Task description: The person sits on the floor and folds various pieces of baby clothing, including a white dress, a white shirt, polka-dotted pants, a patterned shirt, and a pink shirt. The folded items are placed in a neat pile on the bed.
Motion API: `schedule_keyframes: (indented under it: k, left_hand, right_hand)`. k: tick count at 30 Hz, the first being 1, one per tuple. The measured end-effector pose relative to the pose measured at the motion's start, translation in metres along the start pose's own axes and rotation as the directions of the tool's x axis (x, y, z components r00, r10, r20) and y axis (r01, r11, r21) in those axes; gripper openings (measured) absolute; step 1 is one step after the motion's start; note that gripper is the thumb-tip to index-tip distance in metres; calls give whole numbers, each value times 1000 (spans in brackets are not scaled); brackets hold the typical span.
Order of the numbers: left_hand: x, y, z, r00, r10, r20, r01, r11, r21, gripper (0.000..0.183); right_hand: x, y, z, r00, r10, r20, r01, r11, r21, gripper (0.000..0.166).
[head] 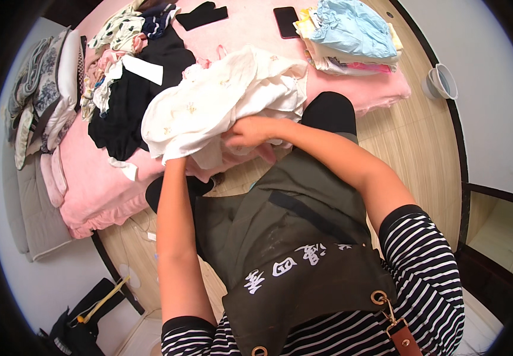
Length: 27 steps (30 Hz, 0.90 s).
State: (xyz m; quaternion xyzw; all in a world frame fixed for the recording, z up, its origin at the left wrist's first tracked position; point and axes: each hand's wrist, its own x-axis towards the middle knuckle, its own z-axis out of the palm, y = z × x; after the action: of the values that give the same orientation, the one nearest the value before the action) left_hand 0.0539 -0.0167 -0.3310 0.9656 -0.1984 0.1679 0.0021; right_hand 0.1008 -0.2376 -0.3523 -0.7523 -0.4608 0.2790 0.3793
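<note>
A white garment (pixel 212 98) with small tan embroidered motifs lies bunched over the near edge of the pink-covered bed. My left forearm runs up into it, and the cloth hides my left hand. My right hand (pixel 253 131) is at the garment's near side, its fingers curled into the cloth and slightly blurred. Just beyond the garment, pink straps (pixel 203 63) show. Black clothing (pixel 121 111) lies left of it, with a white strip of cloth (pixel 144 70) on top.
Folded clothes (pixel 350 33) are stacked at the bed's right end, beside a dark phone (pixel 286 22). A black folded cloth (pixel 202 16) lies farther back. Loose garments (pixel 116 33) heap at the left, near folded bedding (pixel 49 89). A white bin (pixel 439 82) stands by the wall.
</note>
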Motion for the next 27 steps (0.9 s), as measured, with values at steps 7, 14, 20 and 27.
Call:
schedule_keyframes:
  k: [7,14,20,27]
  left_hand:
    - [7,-41,14,865,-293,407,488,679,-548,18]
    - [-14,-87,59,692,-617,374,720,626,-300,38]
    - [9,-26,52,859,-478,184,511,779,-363,57]
    - [-80,-82,108,706,-557,437,606,795,34,61]
  right_hand:
    - [61,7,-54,757,205,-621,-24,958,287,28]
    - [78,26,-62,745,-178,-642,-2,963,-270,28]
    - [50,36,-28,821,-235,-520,-148,793,-591,31]
    - [60,20,-16,932,89,-351,-266,827,-496,28]
